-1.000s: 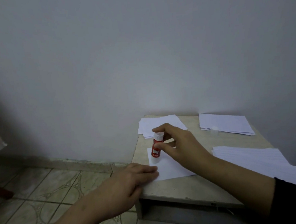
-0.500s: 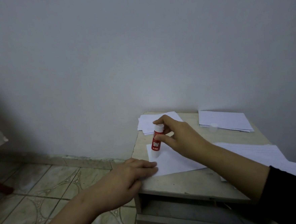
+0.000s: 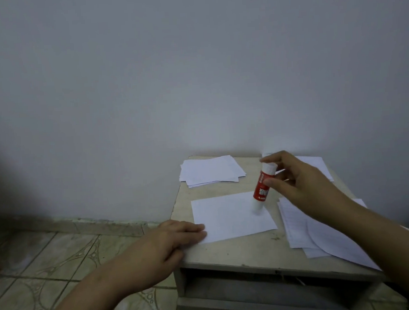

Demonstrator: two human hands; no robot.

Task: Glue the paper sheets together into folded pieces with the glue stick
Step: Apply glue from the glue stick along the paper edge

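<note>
The left hand [image 3: 166,244] stays at the lower middle of the frame with straight fingers pressing the near left corner of the paper sheet [image 3: 232,217], while the right hand [image 3: 300,184] has moved the red glue stick [image 3: 262,187] from the sheet's left side over to its right edge, fingers and thumb pinching it, tip down on the paper. At the upper middle a small paper pile [image 3: 210,171] lies on the table [image 3: 230,254], with another pile [image 3: 318,164] partly hidden behind the right hand. A loose stack of sheets [image 3: 298,228] lies at the right under the forearm.
</note>
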